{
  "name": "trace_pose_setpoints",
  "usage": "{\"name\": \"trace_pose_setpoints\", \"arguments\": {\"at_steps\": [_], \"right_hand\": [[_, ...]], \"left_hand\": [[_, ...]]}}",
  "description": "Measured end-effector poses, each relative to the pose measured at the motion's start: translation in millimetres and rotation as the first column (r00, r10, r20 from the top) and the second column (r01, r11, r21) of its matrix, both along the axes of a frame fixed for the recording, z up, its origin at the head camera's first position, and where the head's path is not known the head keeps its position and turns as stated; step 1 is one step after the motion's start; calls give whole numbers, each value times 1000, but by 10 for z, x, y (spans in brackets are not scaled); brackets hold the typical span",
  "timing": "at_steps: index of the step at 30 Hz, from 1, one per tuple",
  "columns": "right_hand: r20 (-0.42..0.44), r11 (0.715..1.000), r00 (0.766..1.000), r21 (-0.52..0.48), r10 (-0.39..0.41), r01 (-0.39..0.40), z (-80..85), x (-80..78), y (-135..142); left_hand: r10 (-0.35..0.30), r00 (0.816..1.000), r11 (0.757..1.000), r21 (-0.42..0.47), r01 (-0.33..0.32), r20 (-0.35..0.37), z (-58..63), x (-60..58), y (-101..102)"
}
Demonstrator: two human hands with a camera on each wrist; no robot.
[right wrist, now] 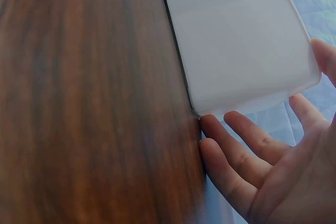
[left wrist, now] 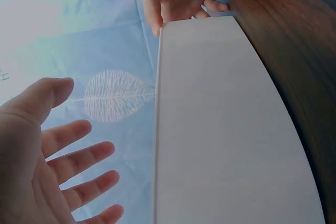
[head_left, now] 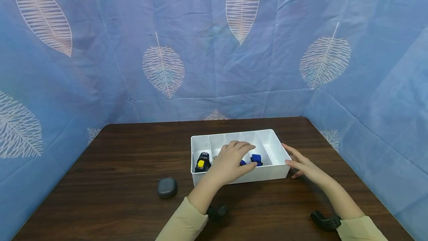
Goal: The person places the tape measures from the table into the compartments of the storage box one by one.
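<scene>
A white divided box [head_left: 277, 171] sits on the brown table. My left hand [head_left: 230, 161] is over its near side, fingers spread, nothing in its grasp; in the left wrist view the fingers hang apart beside the box's plain wall [left wrist: 226, 119]. My right hand [head_left: 305, 166] rests at the box's right end, with the thumb at the near corner and the fingers loosely bent along the end wall. A black object with a yellow patch [head_left: 202, 162] lies in the leftmost compartment. A blue item [head_left: 256, 159] lies farther right, and my left hand partly hides the middle compartments.
A small dark grey rounded case [head_left: 167, 188] lies on the table [head_left: 110, 181] left of the box. Blue cloth with white leaf prints [head_left: 197, 58] hangs behind and on both sides. A black strap [head_left: 326, 221] is around my right wrist.
</scene>
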State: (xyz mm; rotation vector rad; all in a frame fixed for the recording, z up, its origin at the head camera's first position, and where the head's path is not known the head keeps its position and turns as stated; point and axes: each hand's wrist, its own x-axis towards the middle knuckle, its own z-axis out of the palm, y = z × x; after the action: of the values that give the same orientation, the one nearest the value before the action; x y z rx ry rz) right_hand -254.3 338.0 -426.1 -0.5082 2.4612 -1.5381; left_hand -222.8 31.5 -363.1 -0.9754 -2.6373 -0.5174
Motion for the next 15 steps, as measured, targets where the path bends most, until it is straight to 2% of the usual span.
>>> {"name": "trace_pose_setpoints", "arguments": {"at_steps": [8, 15], "right_hand": [[-4, 1000, 1000, -6, 12, -12, -16, -4, 10], [-6, 1000, 1000, -3, 13, -13, -18, -5, 13]], "left_hand": [[-45, 998, 994, 104, 41, 40, -11, 2, -97], [-106, 990, 975, 207, 83, 98, 9, 39, -181]]}}
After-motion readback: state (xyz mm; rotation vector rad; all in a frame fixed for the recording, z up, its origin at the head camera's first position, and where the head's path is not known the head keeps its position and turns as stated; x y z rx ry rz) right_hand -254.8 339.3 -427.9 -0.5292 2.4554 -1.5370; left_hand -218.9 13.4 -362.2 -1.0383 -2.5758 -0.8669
